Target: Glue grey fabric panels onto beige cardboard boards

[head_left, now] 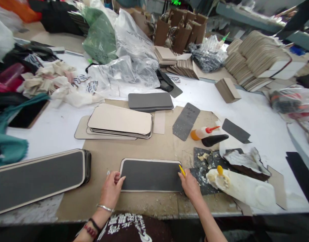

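A dark grey rectangular panel with a pale border (151,175) lies flat on the brown board in front of me. At its left edge my left hand (112,186) is closed, fingers curled, with the thumb tip on the border. My right hand (190,184) is at the right end of the panel and pinches a thin yellow stick (182,170), whose tip reaches the upper right corner. The stick's lower part is hidden in the fingers. Beyond the panel sits a stack of beige rounded boards (121,118). To the left is a stack of long dark panels (40,178).
On the right are a white plastic container with yellowish paste (245,188), a red-tipped bottle (203,132), a black curved piece (215,140) and a grey marked template (186,121). Grey pieces (150,101), plastic bags (124,74) and board stacks (260,57) stand farther back.
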`<move>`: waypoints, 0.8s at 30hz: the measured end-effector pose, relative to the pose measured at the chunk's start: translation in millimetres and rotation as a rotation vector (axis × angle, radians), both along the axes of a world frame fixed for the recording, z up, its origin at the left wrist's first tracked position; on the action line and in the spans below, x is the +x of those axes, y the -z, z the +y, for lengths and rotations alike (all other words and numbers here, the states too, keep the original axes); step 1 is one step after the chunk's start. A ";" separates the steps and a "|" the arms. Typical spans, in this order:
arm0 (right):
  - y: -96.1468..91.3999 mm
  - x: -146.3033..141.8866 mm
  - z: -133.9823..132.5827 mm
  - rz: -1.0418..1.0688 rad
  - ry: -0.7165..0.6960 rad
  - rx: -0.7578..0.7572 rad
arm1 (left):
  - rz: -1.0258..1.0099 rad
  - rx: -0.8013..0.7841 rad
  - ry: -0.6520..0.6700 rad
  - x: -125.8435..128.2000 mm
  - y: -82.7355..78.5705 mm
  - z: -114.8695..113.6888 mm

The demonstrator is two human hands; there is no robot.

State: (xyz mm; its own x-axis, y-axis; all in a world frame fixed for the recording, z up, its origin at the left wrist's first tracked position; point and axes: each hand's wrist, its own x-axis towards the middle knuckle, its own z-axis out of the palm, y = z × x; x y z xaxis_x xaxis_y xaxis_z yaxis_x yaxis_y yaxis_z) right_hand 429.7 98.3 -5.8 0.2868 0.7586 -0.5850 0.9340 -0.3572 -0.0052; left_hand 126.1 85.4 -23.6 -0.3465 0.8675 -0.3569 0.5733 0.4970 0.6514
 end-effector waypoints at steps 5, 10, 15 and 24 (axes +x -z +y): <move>-3.9 -2.8 1.7 -0.030 -0.010 -0.024 | 0.003 -0.012 -0.007 -0.8 -0.3 -0.3; -6.2 -5.0 1.6 -0.030 -0.005 0.007 | 0.009 -0.044 -0.019 -1.6 -1.4 0.3; -4.6 -6.8 1.0 -0.041 -0.010 0.035 | -0.006 -0.074 -0.024 -3.4 0.2 1.7; -4.2 -3.0 -4.0 -0.102 -0.025 0.025 | 0.054 0.021 -0.009 1.1 -9.1 2.0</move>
State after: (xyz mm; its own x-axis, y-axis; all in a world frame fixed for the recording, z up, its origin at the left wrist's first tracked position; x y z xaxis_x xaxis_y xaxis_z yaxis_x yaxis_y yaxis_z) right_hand 426.7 94.3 -1.5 0.3244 0.7805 -0.5344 0.9389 -0.3342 0.0818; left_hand 127.3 87.5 -14.4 -0.3725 0.8714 -0.3193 0.6032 0.4888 0.6302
